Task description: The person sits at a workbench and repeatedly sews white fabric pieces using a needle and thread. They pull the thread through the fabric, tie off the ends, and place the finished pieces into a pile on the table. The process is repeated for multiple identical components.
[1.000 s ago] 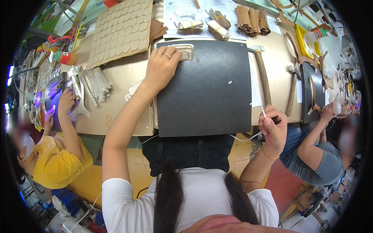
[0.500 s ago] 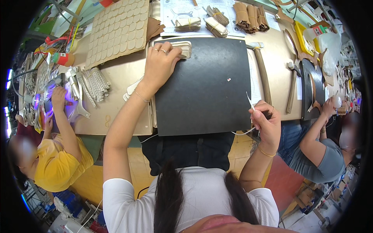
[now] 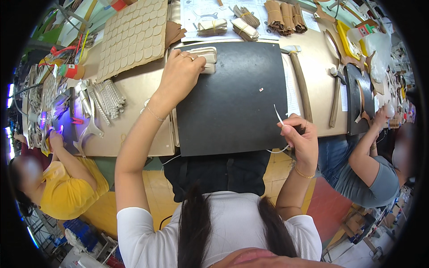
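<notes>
A small stack of cream, round-ended pieces lies at the top left of a black mat. My left hand reaches over the stack's left end, its fingers bent and closed on the pieces. Those fingertips are partly hidden behind the knuckles. Near the mat's lower right edge, my right hand pinches a thin white pointed strip between thumb and forefinger, its tip up and to the left. A tiny white and red scrap lies on the mat.
A hammer lies right of the mat, and a second hammer farther right. Bundled brown pieces and tied cream bundles sit beyond. A card of oval pieces and braided cords lie left. Co-workers sit both sides.
My left hand has shifted slightly left and down, and a lower cream piece now shows apart from the stack. My right hand has moved a little left with the white strip, over the mat.
</notes>
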The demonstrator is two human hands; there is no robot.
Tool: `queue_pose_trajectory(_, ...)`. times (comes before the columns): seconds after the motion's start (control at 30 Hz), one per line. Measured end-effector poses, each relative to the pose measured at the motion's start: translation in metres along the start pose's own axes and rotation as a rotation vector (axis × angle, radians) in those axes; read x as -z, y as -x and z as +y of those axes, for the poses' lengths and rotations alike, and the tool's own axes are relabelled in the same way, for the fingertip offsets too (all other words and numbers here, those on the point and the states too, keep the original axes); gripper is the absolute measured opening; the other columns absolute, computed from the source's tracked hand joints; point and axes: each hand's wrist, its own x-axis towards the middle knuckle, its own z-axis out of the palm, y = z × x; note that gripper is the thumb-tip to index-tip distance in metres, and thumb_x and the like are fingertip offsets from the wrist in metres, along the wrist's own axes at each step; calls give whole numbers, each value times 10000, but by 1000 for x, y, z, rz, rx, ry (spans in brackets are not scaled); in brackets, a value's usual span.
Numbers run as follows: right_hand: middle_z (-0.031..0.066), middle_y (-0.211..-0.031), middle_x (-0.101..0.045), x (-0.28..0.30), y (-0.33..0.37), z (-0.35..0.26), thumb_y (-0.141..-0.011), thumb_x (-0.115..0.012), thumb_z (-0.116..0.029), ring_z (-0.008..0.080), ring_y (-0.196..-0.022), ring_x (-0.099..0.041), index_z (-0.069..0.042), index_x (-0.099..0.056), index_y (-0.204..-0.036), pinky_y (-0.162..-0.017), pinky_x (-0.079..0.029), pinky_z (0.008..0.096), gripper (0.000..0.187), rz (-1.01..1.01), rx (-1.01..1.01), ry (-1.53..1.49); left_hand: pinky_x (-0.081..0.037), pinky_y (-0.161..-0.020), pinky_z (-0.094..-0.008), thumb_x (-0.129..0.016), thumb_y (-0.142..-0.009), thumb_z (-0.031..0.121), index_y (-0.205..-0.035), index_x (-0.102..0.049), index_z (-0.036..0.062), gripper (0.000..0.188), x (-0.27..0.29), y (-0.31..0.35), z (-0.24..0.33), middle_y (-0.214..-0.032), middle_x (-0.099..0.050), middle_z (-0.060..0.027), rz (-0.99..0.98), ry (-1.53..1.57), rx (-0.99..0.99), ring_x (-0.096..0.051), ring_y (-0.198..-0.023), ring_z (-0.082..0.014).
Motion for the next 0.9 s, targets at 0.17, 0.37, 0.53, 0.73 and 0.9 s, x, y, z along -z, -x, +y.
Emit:
queue_pose_trajectory(0.17,6,-776,-605,-4,0,1,-957,-763,-102,28,-555,-466,21,-783,-1001,-501,-328,197,132,3,-16,11,-458,-914,-416,-739,-880,76,-917,-692,80,60,7,5,8,-942,-750,-64,70,19,-24,-681,-945,-259)
queue_pose_trajectory(0.37,-14,-783,-596,-8,-3,3,-965,-753,-109,20,-578,-454,0,-788,-1043,-500,-318,198,140,23,-83,57,-440,-846,-395,-723,-915,156,-975,-735,120,71,16,41,56,-899,-746,-57,-128,377,54,-695,-880,-249)
queue_pose_trajectory(0.53,-13,-798,-624,-26,-17,18,-978,-736,-135,11,-582,-450,-7,-778,-1085,-494,-317,188,172,-43,-100,158,-432,-889,-386,-732,-887,97,-1114,-765,145,234,-7,66,95,-983,-681,-32,-209,341,-41,-620,-966,-223)
queue_pose_trajectory(0.73,-15,-833,-666,-38,-22,33,-981,-733,-119,45,-774,-578,8,-768,-1092,-687,-460,202,172,-19,-122,212,-418,-1046,-484,-736,-873,85,-1040,-732,110,170,-2,92,113,-1129,-650,-88,-103,278,78,-605,-1181,-304)
queue_pose_trajectory(0.9,-24,-835,-666,-42,-24,36,-983,-735,-140,37,-773,-572,4,-772,-1096,-684,-440,194,186,-20,-111,246,-300,-1206,-608,-738,-893,99,-1019,-728,92,127,8,104,117,-1238,-653,-134,-188,326,91,-539,-1344,-386)
